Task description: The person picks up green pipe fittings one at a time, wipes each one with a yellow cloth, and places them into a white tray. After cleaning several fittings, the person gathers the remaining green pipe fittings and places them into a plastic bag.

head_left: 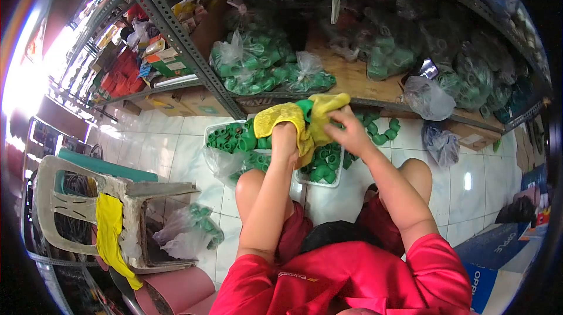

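A yellow cloth (275, 117) is bunched between my two hands, with a green pipe fitting (305, 107) showing in its folds. My left hand (285, 134) is closed in the cloth, its fingers mostly covered. On the other side my right hand (346, 129) has its fingers bent around the cloth. Just below them, a white tray (319, 184) on the floor holds many green pipe fittings (324, 165). Another white tray (210, 130) of green fittings (231, 138) stands to the left.
Ahead, a metal shelf (363, 101) carries plastic bags of green fittings (252, 60). Loose fittings (381, 136) lie on the tiles. At left stands a plastic chair (70, 206) with a yellow cloth strip (109, 227); a bag (190, 230) lies beside it. A blue box (489, 250) sits at right.
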`<action>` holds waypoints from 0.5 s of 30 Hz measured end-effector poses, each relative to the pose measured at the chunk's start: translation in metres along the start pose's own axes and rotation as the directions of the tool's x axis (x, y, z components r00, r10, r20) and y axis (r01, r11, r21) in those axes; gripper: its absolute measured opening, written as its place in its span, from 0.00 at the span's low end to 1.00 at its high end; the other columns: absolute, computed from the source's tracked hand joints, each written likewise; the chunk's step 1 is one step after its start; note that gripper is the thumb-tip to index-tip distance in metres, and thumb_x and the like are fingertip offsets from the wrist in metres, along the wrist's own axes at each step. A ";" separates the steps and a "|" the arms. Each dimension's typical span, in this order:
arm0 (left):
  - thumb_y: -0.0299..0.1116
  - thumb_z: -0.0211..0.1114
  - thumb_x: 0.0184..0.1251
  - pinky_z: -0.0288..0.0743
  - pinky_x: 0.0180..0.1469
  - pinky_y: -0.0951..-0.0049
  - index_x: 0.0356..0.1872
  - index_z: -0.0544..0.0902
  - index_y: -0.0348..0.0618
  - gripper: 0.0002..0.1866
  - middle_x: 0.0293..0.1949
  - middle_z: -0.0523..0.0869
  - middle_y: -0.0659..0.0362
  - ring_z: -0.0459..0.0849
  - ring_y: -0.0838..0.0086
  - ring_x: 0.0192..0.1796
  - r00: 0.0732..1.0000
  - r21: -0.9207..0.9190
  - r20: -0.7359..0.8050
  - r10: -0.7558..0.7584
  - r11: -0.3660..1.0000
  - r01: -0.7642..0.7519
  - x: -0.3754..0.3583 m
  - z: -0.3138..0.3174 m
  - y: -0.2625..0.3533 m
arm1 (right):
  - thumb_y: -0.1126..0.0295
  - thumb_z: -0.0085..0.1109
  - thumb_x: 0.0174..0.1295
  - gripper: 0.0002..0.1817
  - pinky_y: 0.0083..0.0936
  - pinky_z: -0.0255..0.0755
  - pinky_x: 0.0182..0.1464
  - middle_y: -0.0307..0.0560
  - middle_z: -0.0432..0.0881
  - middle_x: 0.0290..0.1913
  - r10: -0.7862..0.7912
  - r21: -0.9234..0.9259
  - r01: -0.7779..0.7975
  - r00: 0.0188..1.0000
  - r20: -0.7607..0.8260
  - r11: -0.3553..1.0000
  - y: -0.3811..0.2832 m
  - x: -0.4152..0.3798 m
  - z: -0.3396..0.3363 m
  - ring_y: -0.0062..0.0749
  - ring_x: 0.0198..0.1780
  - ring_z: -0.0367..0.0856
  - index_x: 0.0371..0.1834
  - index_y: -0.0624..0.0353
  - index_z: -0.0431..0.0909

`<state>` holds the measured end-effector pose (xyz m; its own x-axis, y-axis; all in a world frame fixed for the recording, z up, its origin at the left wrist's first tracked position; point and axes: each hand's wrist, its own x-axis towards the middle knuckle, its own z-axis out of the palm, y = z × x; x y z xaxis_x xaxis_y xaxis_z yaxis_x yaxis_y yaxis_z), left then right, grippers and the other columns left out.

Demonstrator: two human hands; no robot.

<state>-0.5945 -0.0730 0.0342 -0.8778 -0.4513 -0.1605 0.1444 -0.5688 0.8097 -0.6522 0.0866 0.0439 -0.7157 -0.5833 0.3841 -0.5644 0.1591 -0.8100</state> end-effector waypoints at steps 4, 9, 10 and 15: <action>0.23 0.49 0.59 0.68 0.48 0.75 0.47 0.73 0.31 0.15 0.45 0.76 0.55 0.75 0.72 0.46 0.999 0.336 0.019 0.028 0.941 -0.033 -0.019 0.017 0.006 | 0.67 0.61 0.50 0.21 0.24 0.64 0.50 0.49 0.73 0.43 -0.099 -0.245 0.067 0.988 -0.119 0.967 0.009 -0.001 0.014 0.37 0.47 0.72 0.46 0.64 0.69; 0.28 0.53 0.59 0.66 0.51 0.75 0.49 0.73 0.36 0.17 0.47 0.77 0.57 0.74 0.72 0.49 0.992 0.457 0.120 -0.024 0.889 -0.034 -0.020 0.009 0.021 | 0.74 0.57 0.54 0.19 0.19 0.67 0.46 0.40 0.75 0.44 0.258 0.469 -0.164 0.956 -0.143 0.868 0.026 0.006 0.004 0.22 0.44 0.73 0.49 0.62 0.67; 0.29 0.53 0.59 0.67 0.49 0.76 0.49 0.72 0.35 0.17 0.45 0.78 0.58 0.75 0.73 0.48 0.996 0.521 0.085 -0.035 0.853 -0.014 -0.015 0.000 0.022 | 0.74 0.57 0.54 0.19 0.19 0.67 0.46 0.40 0.75 0.44 0.256 0.468 -0.163 0.956 -0.141 0.869 0.024 0.009 -0.001 0.22 0.44 0.73 0.49 0.62 0.67; 0.32 0.57 0.54 0.70 0.35 0.72 0.42 0.78 0.40 0.14 0.35 0.81 0.57 0.78 0.73 0.34 0.929 0.908 0.367 -0.045 0.235 -0.347 0.004 -0.034 0.024 | 0.77 0.55 0.55 0.19 0.17 0.66 0.46 0.39 0.75 0.42 0.300 0.724 -0.124 0.946 -0.119 0.679 0.015 0.011 -0.017 0.20 0.43 0.73 0.51 0.63 0.67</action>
<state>-0.5793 -0.1120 0.0339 -0.9897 -0.1417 0.0215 -0.0762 0.6472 0.7585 -0.6756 0.0956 0.0437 -0.8957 -0.4097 0.1731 0.0036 -0.3958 -0.9183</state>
